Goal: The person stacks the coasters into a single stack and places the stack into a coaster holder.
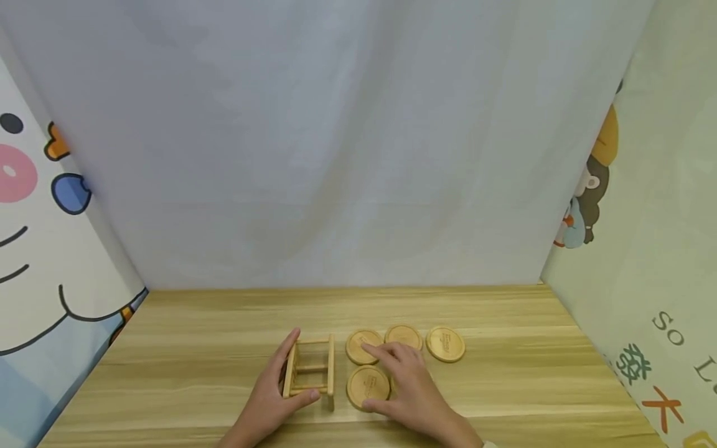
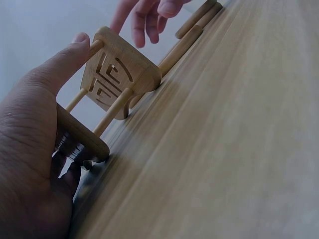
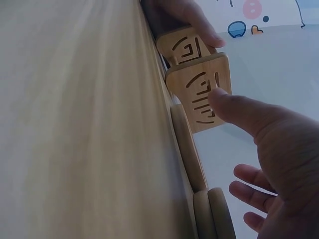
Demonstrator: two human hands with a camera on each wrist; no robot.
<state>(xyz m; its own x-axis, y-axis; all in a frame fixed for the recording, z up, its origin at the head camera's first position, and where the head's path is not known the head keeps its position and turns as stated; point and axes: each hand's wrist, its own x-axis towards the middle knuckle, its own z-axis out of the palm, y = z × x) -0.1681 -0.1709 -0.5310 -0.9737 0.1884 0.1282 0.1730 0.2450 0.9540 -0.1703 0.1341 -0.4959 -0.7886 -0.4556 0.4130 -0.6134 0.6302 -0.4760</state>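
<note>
A small wooden coaster holder with two cut-out side panels joined by thin rods stands on the table. My left hand grips it from the left, thumb along the near rod and fingers behind the left panel. To its right lie several round wooden coasters. One coaster is near, another coaster is behind it, and a third coaster is partly hidden by my right hand. My right hand hovers over them, fingers spread and holding nothing; in the right wrist view there is air beneath its fingers.
The rightmost coaster lies a little apart from my right hand. A wood-grain table bears everything. A pale curtain closes off the back, and printed cloths hang at both sides.
</note>
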